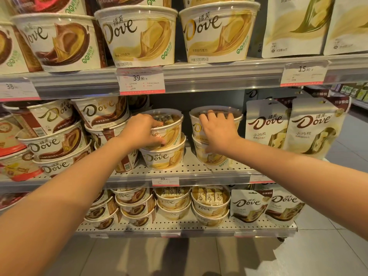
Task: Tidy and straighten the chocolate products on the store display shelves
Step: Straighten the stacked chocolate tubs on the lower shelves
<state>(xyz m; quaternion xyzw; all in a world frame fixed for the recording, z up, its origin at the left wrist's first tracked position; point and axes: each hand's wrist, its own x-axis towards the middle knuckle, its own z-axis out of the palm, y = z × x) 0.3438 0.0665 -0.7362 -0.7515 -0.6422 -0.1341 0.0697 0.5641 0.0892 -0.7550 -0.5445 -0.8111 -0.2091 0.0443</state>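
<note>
On the middle shelf stand two stacks of gold-and-white Dove chocolate tubs. My left hand grips the rim and side of the upper tub of the left stack, which sits tilted on the lower tub. My right hand lies spread over the front and lid of the upper tub of the right stack, above its lower tub. To the left lean several brown-and-white Dove tubs, stacked crookedly.
White Dove pouches stand to the right of the tubs. The shelf above holds large Dove tubs and a 39.90 price tag. The bottom shelf carries more tubs and pouches. Grey floor tiles lie below.
</note>
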